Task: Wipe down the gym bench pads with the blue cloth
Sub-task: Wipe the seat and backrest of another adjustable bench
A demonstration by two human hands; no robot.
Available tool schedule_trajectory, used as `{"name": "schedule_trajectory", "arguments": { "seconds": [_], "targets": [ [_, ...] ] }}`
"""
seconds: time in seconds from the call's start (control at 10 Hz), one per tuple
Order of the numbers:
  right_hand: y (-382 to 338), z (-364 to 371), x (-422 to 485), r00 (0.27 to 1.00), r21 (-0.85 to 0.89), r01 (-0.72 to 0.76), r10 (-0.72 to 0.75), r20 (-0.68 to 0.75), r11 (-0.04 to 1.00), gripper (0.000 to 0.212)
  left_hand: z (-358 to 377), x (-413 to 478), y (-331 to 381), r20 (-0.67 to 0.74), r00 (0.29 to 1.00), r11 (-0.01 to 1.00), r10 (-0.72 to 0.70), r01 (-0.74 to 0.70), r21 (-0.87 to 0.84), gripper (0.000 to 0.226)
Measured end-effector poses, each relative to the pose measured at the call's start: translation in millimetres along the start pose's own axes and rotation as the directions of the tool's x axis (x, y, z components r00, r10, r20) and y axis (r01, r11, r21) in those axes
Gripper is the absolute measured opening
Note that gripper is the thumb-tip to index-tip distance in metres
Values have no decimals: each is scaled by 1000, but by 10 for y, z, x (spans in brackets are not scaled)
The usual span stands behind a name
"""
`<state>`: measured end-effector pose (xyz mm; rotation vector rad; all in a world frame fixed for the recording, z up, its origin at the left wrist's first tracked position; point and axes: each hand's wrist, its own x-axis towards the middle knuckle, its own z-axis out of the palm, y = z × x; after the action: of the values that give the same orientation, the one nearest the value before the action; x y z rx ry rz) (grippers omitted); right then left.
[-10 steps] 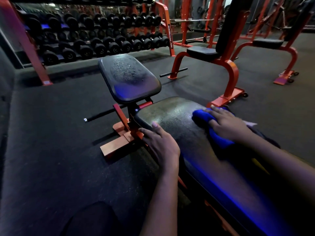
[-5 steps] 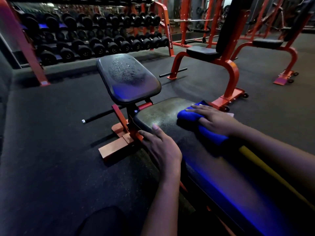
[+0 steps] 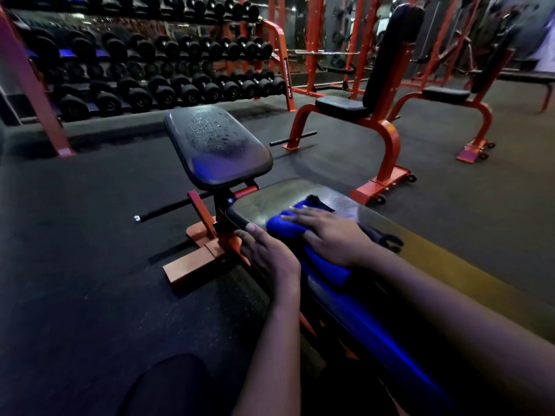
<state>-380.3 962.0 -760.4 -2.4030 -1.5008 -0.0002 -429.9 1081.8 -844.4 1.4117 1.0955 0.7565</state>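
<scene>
The long black bench pad runs from centre toward the lower right. On it lies the blue cloth, bunched, with my right hand pressing flat on top of it, fingers straight. My left hand rests on the pad's left edge beside the cloth, fingers extended. Beyond the pad's end, the smaller black seat pad is tilted up and speckled with droplets.
The bench's orange frame foot sits on the dark rubber floor. A dumbbell rack lines the back left. Two orange upright benches stand at right. My knee shows at the bottom.
My right hand has slid the blue cloth leftward across the long pad, from its right edge to close beside my left hand. My left hand has stayed on the pad's edge.
</scene>
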Motion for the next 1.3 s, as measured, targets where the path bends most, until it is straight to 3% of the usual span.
{"name": "schedule_trajectory", "arguments": {
  "seconds": [0.1, 0.2, 0.3, 0.4, 0.5, 0.6, 0.7, 0.8, 0.9, 1.0, 1.1, 1.2, 1.3],
  "targets": [
    [-79, -67, -453, 999, -3, -50, 50, -16, 999, 54, -288, -323, 296, -43, 999, 987, -27, 20, -161, 90],
    [-70, -69, -675, 980, 1, -170, 169, -101, 985, 49, -432, -456, 352, 49, 996, 996, 69, -72, 52, 67],
    [-79, -165, -658, 894, 45, -367, 365, -261, 929, 37, -586, -425, 463, -31, 973, 968, 228, -224, 112, 45],
    [-96, -402, -560, 753, 569, -377, 599, -272, 731, 22, -653, -436, 737, 54, 897, 894, 438, -441, 84, 37],
    [-63, -753, -551, 735, 833, -199, 641, -221, 516, 7, -688, -481, 1174, 399, 702, 781, 590, -620, -65, 48],
    [-205, -1043, -549, 750, 859, -189, 634, -187, 476, 4, -644, -524, 1547, 714, 380, 691, 589, -695, -200, 40],
    [-315, -1151, -691, 804, 853, -166, 569, -173, 495, 21, -619, -628, 1840, 754, 331, 644, 567, -749, -155, 7],
    [-276, -1279, -934, 903, 954, -77, 426, -57, 290, 37, -623, -640, 1999, 705, 330, 502, 628, -864, -42, 14],
    [-303, -1473, -993, 911, 826, -278, 408, 64, 491, 57, -646, -693, 2130, 710, 325, 451, 625, -893, 12, 21],
    [-322, -1523, -871, 837, 679, -412, 547, 19, 607, 34, -658, -790, 2282, 742, 397, 442, 540, -884, 151, 34],
    [-323, -1515, -810, 806, 513, -502, 592, -16, 697, 21, -681, -805, 2334, 774, 500, 467, 389, -831, 302, 49],
    [-230, -1375, -769, 797, 253, -587, 604, 11, 769, 31, -638, -752, 2066, 802, 542, 424, 250, -806, 413, 47],
    [-192, -1010, -789, 809, -90, -586, 588, -14, 805, 47, -592, -644, 1632, 713, 655, 409, 251, -739, 535, 43]
  ]
}}
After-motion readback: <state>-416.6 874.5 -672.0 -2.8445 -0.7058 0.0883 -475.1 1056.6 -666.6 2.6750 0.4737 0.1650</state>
